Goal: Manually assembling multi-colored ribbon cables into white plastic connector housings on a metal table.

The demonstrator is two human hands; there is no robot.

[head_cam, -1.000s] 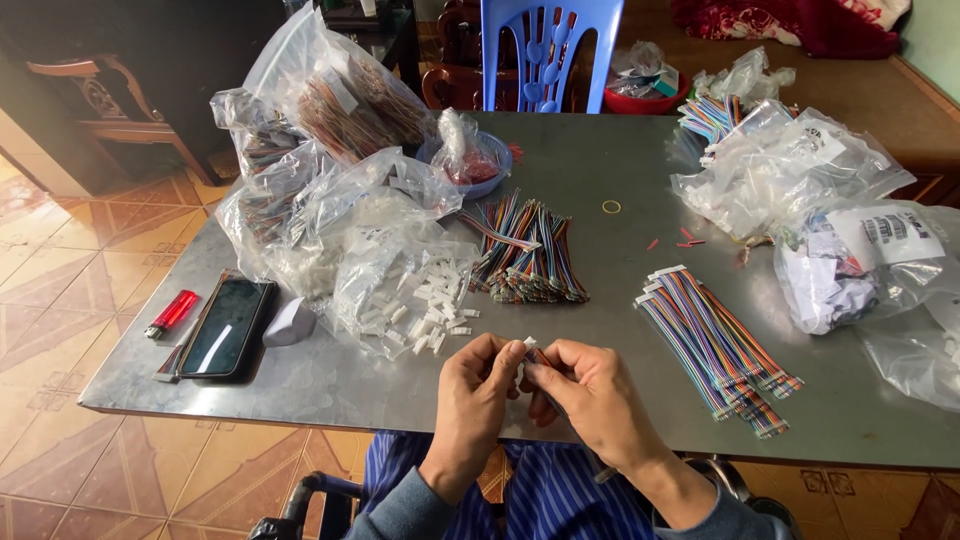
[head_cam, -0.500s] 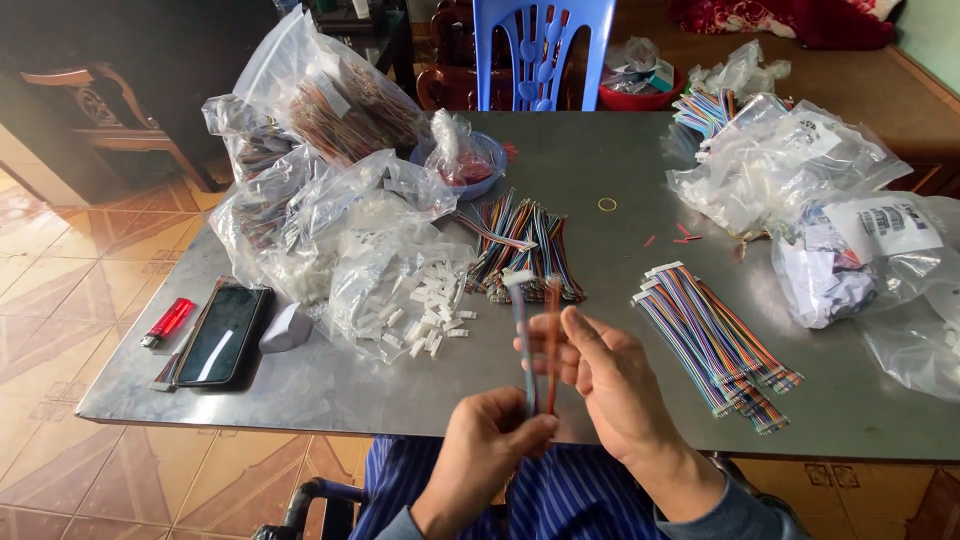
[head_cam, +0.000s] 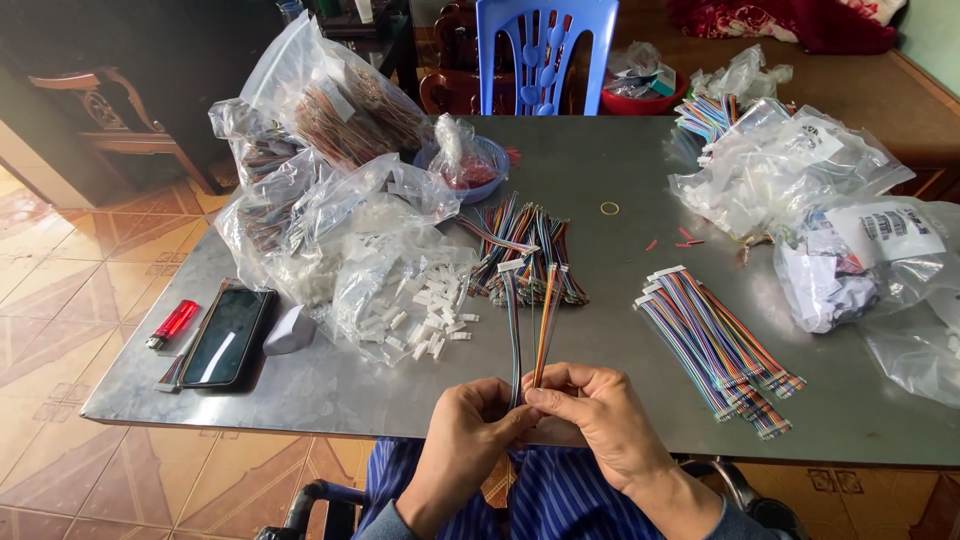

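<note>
Leftmost, a red plastic lighter and a black phone lie on the grey metal table; just above its near edge the left hand and right hand pinch two upright multicoloured ribbon cables; further right lies a bundle of rainbow ribbon cables.

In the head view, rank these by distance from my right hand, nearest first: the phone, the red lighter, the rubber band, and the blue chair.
1. Rubber band, on the table up ahead of the right hand.
2. Phone, to the left.
3. Red lighter, just left of the phone.
4. Blue chair, behind the table's far edge.
</note>
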